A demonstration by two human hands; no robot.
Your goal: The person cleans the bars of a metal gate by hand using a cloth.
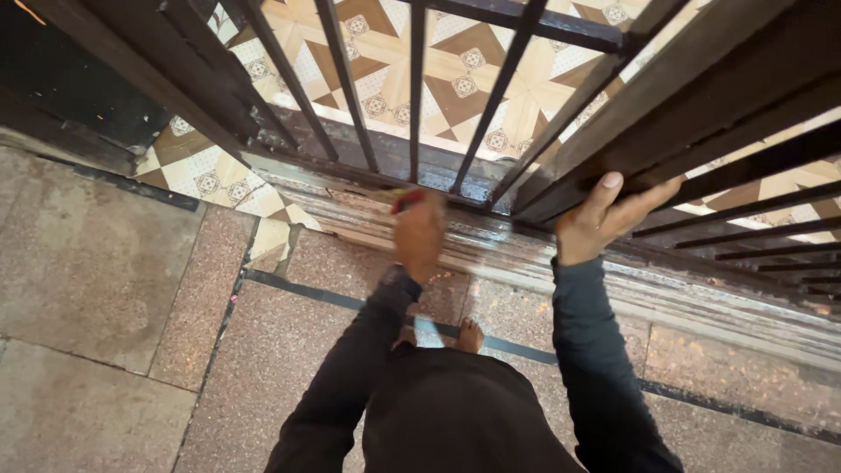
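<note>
I look straight down at a dark metal barred gate (pixel 491 105) standing on a worn threshold (pixel 491 250). My right hand (pixel 604 219) grips the lower rail of the gate's right-hand leaf (pixel 701 96). My left hand (pixel 419 235) reaches down to the threshold at the foot of the bars; it is blurred and closed around a small red object (pixel 406 201), whose kind I cannot make out. Both arms wear dark long sleeves. My bare foot (pixel 470 335) shows between them on the floor.
Patterned beige and brown tiles (pixel 438 70) lie beyond the bars. On my side is speckled pinkish stone paving (pixel 289 350) with dark inlaid strips (pixel 307 296). Grey slabs (pixel 79 263) lie at left, and a dark wall or frame (pixel 70 79) fills the upper left.
</note>
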